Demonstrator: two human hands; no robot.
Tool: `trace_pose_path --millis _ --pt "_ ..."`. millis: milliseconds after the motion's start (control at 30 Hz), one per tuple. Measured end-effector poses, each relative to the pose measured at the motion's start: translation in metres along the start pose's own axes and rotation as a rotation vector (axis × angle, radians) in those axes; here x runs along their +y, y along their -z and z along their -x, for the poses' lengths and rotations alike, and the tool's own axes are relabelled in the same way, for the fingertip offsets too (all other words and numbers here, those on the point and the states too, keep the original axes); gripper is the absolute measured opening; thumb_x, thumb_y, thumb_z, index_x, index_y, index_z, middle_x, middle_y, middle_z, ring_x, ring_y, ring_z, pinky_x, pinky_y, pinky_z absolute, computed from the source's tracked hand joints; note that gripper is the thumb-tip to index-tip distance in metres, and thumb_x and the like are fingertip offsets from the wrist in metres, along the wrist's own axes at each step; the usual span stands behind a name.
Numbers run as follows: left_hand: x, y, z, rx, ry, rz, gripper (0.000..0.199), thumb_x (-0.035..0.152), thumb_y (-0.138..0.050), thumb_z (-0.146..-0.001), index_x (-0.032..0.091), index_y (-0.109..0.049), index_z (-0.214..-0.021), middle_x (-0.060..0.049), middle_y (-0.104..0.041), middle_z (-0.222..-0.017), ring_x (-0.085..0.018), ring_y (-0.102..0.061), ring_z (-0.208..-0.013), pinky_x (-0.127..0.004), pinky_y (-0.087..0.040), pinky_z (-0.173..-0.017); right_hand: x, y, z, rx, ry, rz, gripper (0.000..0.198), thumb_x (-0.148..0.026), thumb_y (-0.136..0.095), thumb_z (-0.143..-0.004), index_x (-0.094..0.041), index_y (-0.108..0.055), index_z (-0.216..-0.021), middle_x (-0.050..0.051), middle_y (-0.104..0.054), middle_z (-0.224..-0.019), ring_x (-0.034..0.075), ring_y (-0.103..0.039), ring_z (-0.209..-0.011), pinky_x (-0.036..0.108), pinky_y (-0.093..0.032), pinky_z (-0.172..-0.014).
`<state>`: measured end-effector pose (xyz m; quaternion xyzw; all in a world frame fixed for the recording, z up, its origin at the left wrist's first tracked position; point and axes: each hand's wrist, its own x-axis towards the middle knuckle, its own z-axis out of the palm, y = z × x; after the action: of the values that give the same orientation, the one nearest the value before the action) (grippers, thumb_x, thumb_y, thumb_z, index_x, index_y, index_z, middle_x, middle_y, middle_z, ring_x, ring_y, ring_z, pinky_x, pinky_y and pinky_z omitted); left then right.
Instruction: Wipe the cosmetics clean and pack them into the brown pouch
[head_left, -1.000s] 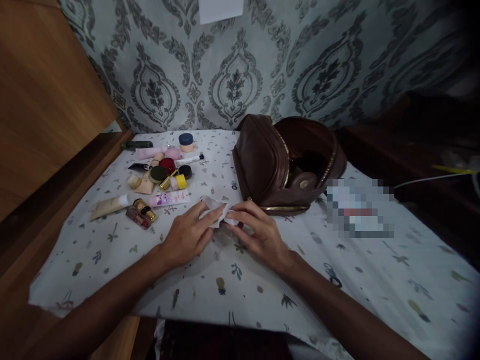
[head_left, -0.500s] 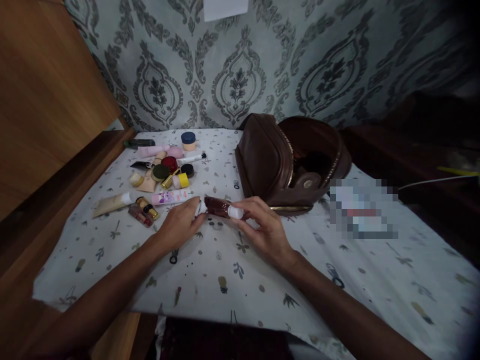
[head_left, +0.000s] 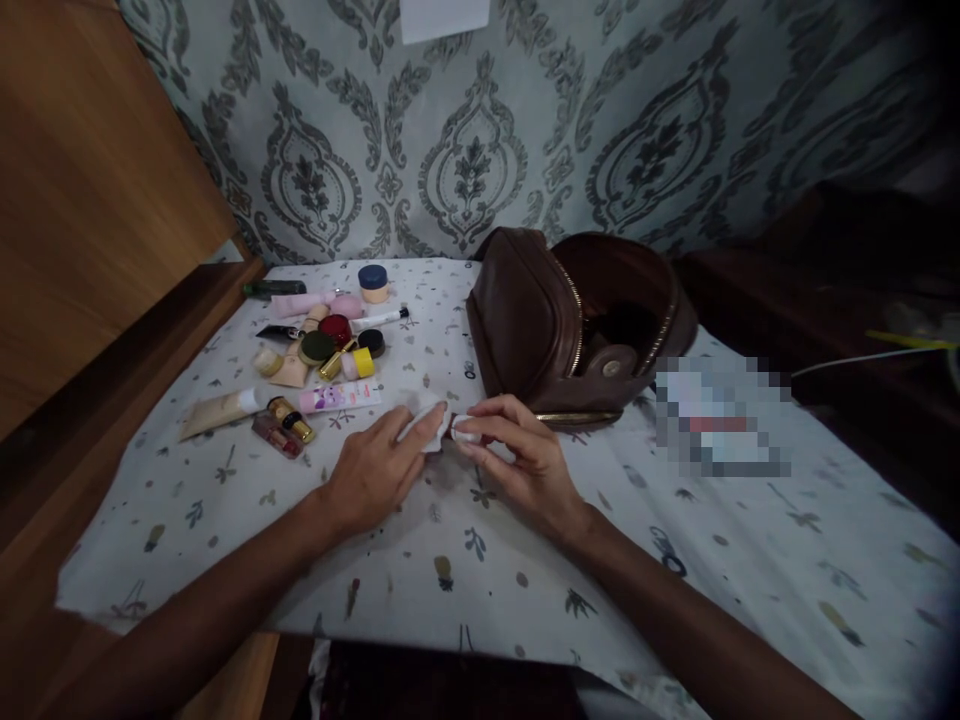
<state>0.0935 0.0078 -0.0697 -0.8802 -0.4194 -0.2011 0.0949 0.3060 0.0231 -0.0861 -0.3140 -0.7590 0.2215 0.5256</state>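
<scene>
One small bottle, dark red with a white end, is held over the middle of the table. Its white end is pinched between the fingers of the right hand. A crumpled white tissue is gripped by the left hand and brought close against the other end, so most of the bottle is hidden.

The work on the bottle is judged to be under way and unfinished, since both bottle and tissue are in grasp; how much of its surface is done cannot be told. Whether the other containers are done or left cannot be told either.

Toward the table's far left corner, a blue-lidded jar is stood upright, with a pink tube, a green-lidded jar and a yellow-capped jar grouped nearby. A tan tube is laid near the left edge. Their contents are mostly hidden. Near the far edge, right of the middle, a brown bag is left unzipped, its dark inside hard to make out.
</scene>
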Motion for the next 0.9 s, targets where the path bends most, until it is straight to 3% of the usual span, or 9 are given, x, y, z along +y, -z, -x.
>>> trace_pose_path --millis 133,300,433,600,900 --pt "0.004 0.002 0.001 -0.024 -0.036 -0.018 0.045 0.020 -0.043 -0.097 0.020 -0.038 -0.141 -0.006 -0.063 -0.098 -0.021 -0.067 -0.087 -0.030 -0.056 -0.061 -0.002 0.002 0.000 -0.027 0.066 0.083 0.012 -0.015 -0.064 -0.090 -0.023 -0.071 -0.096 0.005 -0.060 -0.097 0.017 -0.062 -0.088 0.030 -0.055 -0.076" --pt "-0.002 0.001 0.001 -0.145 0.088 -0.100 0.039 0.031 -0.050 -0.098 0.017 -0.049 -0.133 -0.009 -0.068 -0.106 -0.024 -0.070 -0.089 -0.032 -0.057 -0.062 -0.002 0.003 -0.001 -0.076 0.067 0.101 0.012 -0.016 -0.060 -0.093 -0.023 -0.067 -0.100 0.006 -0.062 -0.099 0.017 -0.062 -0.089 0.030 -0.054 -0.078" --pt "-0.001 0.005 -0.003 -0.295 0.193 -0.179 0.048 0.040 -0.051 -0.098 0.013 -0.049 -0.136 -0.014 -0.068 -0.117 -0.028 -0.070 -0.096 -0.033 -0.056 -0.064 0.003 0.002 -0.001 -0.056 -0.047 0.086 0.021 -0.022 -0.064 -0.091 -0.023 -0.063 -0.112 0.005 -0.062 -0.095 0.017 -0.061 -0.081 0.031 -0.055 -0.074" --pt "0.005 0.010 -0.009 -0.445 0.291 -0.213 0.057 0.046 -0.047 -0.099 0.009 -0.045 -0.142 -0.017 -0.068 -0.119 -0.030 -0.070 -0.099 -0.033 -0.055 -0.065 0.009 -0.001 0.000 -0.013 -0.248 -0.057 0.020 -0.030 -0.067 -0.088 -0.022 -0.066 -0.107 0.005 -0.062 -0.097 0.016 -0.063 -0.081 0.029 -0.056 -0.072" --pt "-0.002 0.007 -0.007 -0.479 0.326 -0.181 0.062 0.055 -0.040 -0.099 0.004 -0.050 -0.133 -0.020 -0.072 -0.102 -0.031 -0.072 -0.081 -0.034 -0.052 -0.060 0.011 -0.004 0.001 0.027 -0.439 -0.234 0.024 -0.034 -0.071 -0.084 -0.020 -0.064 -0.102 0.003 -0.067 -0.090 0.016 -0.064 -0.079 0.029 -0.055 -0.071"
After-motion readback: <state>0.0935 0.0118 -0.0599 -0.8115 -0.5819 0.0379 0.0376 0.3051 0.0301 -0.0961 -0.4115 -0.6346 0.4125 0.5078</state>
